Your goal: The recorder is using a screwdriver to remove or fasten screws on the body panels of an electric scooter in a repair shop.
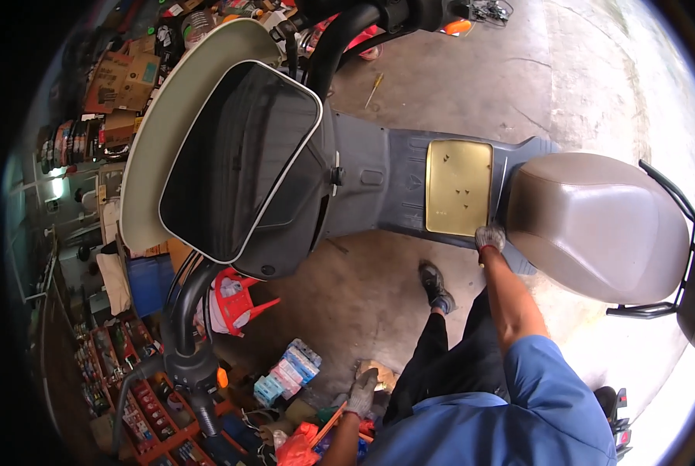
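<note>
My right hand (490, 238), in a grey glove, is closed at the near right corner of a gold-coloured tray (434, 190). It grips what looks like a screwdriver (502, 182): a long thin shaft runs up beside the tray, and a bit of yellowish handle shows below the fist. The tray lies on the dark footboard (402, 182) of a scooter, with several small dark screws (462, 192) on it. At the lower middle, my gloved left hand (360, 394) hangs low with its fingers stretched, in front of a brown cardboard piece (378, 374); I see nothing in it.
The scooter's brown seat (596, 225) is at right, its dark front panel (238, 163) and handlebar (184, 311) at left. Another screwdriver (375, 89) lies on the floor beyond. A red stool (235, 303), paper packs (287, 373) and red parts bins (149, 412) crowd the left.
</note>
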`<state>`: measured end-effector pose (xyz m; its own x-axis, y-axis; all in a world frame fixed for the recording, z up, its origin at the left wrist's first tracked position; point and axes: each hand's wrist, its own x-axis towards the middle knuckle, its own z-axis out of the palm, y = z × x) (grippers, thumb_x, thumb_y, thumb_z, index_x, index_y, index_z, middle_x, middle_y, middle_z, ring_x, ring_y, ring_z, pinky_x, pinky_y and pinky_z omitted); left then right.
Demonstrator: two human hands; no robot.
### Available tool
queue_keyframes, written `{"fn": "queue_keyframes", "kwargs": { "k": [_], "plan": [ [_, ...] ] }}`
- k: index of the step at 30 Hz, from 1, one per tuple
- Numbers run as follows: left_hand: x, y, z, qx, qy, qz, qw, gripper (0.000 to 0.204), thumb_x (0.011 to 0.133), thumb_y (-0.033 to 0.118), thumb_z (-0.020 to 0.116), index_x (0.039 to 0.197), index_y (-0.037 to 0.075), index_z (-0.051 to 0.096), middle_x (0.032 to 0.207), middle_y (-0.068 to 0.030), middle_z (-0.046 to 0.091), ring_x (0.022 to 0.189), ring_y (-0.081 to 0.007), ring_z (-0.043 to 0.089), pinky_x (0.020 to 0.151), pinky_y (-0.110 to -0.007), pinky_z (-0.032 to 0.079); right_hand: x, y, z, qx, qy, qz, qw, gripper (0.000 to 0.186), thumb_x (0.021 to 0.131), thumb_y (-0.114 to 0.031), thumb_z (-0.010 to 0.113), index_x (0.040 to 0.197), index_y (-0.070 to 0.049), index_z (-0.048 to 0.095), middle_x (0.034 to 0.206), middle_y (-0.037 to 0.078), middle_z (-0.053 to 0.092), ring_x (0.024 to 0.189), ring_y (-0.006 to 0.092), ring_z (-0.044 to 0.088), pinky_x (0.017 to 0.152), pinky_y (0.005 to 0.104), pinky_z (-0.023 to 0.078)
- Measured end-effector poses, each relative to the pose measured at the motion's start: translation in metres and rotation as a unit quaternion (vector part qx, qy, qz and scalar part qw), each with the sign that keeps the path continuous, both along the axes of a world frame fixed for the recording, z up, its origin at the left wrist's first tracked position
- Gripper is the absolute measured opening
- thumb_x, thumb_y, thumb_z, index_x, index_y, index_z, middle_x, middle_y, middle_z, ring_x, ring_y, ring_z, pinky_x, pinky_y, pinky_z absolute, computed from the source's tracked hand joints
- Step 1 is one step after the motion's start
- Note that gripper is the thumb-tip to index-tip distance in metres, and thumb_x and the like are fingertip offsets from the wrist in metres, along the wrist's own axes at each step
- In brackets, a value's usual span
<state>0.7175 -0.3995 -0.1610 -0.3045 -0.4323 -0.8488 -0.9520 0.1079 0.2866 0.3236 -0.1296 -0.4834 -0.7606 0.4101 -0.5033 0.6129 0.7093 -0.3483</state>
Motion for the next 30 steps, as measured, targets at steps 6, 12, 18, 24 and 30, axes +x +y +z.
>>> {"fn": "queue_keyframes", "kwargs": {
  "k": [6,12,18,24,30],
  "plan": [
    [-0.025,0.017,0.005,0.04,0.009,-0.002,0.999,0.043,0.104,0.029,0.054,0.136,0.0,0.06,0.137,-0.0137,0.063,0.127,-0.0227,0.057,0.109,-0.033,0.043,-0.007,-0.022,-0.058,0.116,0.047,0.075,0.989,0.041,0.088,-0.024,0.055,0.119,0.002,0.057,0.088,0.022,0.069,0.081,0.04,0.071,0.07,0.0494,0.06],
    [-0.026,0.016,0.014,0.01,-0.068,-0.013,0.998,0.05,0.103,0.038,0.055,0.136,0.002,0.06,0.137,-0.0141,0.063,0.128,-0.0237,0.058,0.109,-0.034,0.043,-0.015,-0.023,-0.044,0.207,-0.2,0.216,0.933,0.037,0.094,-0.02,0.048,0.124,0.0,0.054,0.09,0.025,0.069,0.08,0.0382,0.073,0.074,0.0473,0.062],
    [-0.027,0.022,0.015,-0.008,-0.011,-0.028,1.0,0.061,0.1,0.051,0.057,0.134,0.0,0.062,0.13,-0.0128,0.067,0.12,-0.0226,0.061,0.103,-0.033,0.046,0.002,0.007,0.046,-0.036,-0.006,0.096,0.995,0.038,0.095,-0.027,0.051,0.123,-0.002,0.061,0.126,0.03,0.063,0.118,0.0445,0.062,0.1,0.0494,0.051],
    [-0.018,0.022,0.01,-0.007,0.088,-0.085,0.992,0.051,0.104,0.039,0.051,0.135,-0.001,0.062,0.136,-0.0146,0.064,0.127,-0.0234,0.059,0.109,-0.034,0.043,0.039,0.024,0.088,-0.085,-0.048,0.148,0.984,0.048,0.09,-0.026,0.057,0.131,-0.001,0.06,0.13,0.032,0.06,0.124,0.0419,0.058,0.108,0.0462,0.045],
    [-0.006,-0.051,-0.018,-0.005,0.126,-0.067,0.99,0.052,0.103,0.037,0.055,0.139,0.0,0.058,0.138,-0.0138,0.063,0.125,-0.0227,0.059,0.108,-0.033,0.044,0.074,0.009,0.133,-0.078,-0.029,0.171,0.982,0.039,0.082,-0.018,0.057,0.114,0.003,0.067,0.112,0.032,0.068,0.106,0.046,0.067,0.092,0.0489,0.054]
  ]
}}
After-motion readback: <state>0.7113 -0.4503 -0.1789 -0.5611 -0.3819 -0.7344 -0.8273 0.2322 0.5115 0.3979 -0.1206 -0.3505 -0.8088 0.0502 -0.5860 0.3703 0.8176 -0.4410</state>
